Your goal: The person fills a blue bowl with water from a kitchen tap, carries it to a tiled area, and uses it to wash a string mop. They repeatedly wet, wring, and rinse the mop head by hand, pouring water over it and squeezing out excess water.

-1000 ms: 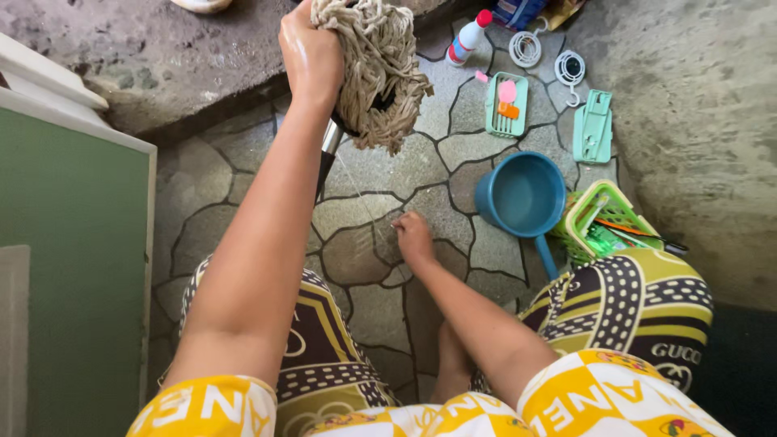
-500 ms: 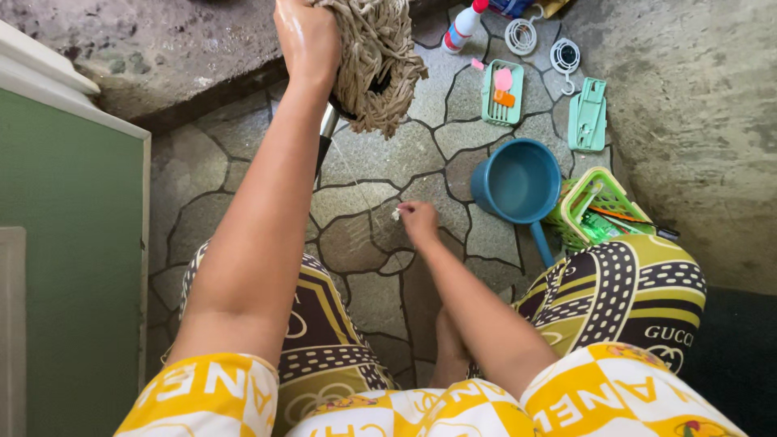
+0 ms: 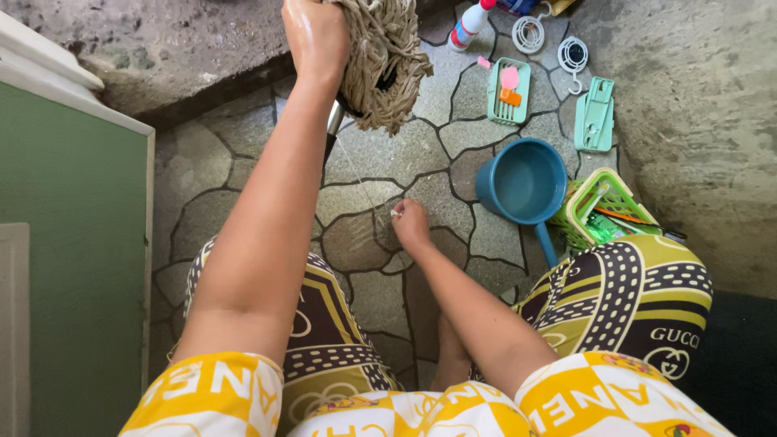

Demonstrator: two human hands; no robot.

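Left hand [image 3: 317,36] clamped on mop head [image 3: 382,61], raised over stone floor [image 3: 368,154]; right hand [image 3: 411,225] pinches thin thread [image 3: 356,174] low, fingers together. Mop looks soft, floppy, wet-heavy; best gripped at neck, above handle [image 3: 331,129]

A single head-worn camera looks almost straight down from above the person's shoulders. Both arms run up the frame from the bottom edge, close to the lens, with the knees just below them. The stone floor [image 3: 421,154] fills the centre, farther off. A green panel [image 3: 73,267] bounds the left edge.
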